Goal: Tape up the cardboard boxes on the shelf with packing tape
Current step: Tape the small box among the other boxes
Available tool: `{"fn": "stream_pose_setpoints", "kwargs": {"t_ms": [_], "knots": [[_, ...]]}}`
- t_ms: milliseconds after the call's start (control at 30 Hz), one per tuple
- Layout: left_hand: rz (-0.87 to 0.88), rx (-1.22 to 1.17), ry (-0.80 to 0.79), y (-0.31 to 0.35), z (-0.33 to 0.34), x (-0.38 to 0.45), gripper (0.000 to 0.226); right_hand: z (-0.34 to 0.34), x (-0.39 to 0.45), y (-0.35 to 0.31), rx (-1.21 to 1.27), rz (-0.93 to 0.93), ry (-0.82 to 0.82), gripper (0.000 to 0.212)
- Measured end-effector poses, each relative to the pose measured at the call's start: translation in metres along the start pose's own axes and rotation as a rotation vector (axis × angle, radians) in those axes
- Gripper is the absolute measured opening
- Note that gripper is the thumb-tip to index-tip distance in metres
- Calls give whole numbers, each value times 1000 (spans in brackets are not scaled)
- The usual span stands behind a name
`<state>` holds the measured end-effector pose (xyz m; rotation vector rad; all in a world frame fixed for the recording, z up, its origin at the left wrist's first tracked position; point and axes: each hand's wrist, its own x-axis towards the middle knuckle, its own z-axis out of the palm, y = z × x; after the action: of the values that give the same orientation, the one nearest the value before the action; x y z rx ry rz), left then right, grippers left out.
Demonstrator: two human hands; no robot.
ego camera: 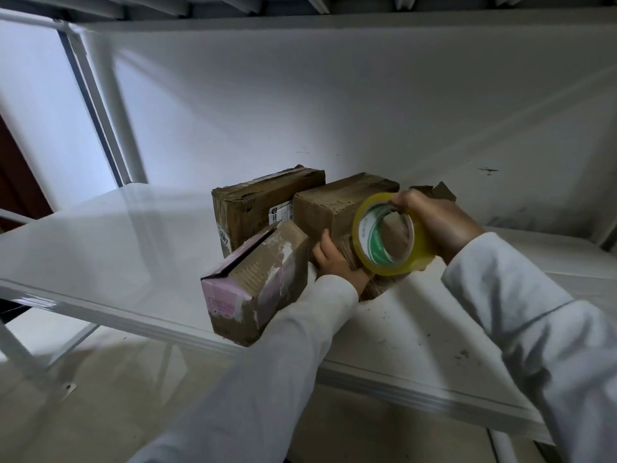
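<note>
Three worn cardboard boxes sit close together on the white shelf (pixel 100 248). A long brown box (pixel 260 205) lies at the back left. A box with pink printed sides (pixel 257 282) stands at the shelf's front edge. Between and behind them is a middle brown box (pixel 334 205). My left hand (pixel 334 262) presses against the near side of that middle box. My right hand (pixel 437 222) holds a roll of yellowish packing tape (pixel 387 235) with a green and white core, raised just in front of the middle box.
A white wall stands right behind the boxes. A torn cardboard piece (pixel 437 192) pokes out behind my right hand. White shelf posts (pixel 110 105) rise at the left. Another shelf board (pixel 300 1) hangs overhead. Dirt specks dot the shelf at the right.
</note>
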<state>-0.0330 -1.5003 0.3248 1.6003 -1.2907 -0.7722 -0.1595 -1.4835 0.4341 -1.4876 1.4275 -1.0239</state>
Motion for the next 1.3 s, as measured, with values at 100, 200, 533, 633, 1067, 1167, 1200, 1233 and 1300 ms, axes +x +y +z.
{"fn": "stream_pose_setpoints", "kwargs": {"t_ms": [100,200,533,633,1067,1167,1200,1233,1300], "knots": [[-18,2,-50,2,-3,4,105,-10,-2,-2,-201,3,-53,24],[42,42,-60,1,-2,1,103,-14,-5,-6,-328,12,-75,33],[17,84,-46,1,-1,-1,91,6,-9,-23,-601,-2,-64,44],[0,92,-30,2,-1,0,87,11,-7,-27,-646,12,-78,45],[50,120,-61,0,-3,-1,86,7,-21,-2,-435,6,-16,36],[65,140,-72,0,-4,-2,87,8,-23,0,-408,18,-24,31],[63,143,-73,0,-4,-2,86,8,-23,0,-404,18,-21,32],[56,145,-75,1,-4,-3,86,8,-23,-1,-401,14,-18,32],[32,141,-71,3,-4,-3,84,7,-24,-1,-394,-10,-21,30]]}}
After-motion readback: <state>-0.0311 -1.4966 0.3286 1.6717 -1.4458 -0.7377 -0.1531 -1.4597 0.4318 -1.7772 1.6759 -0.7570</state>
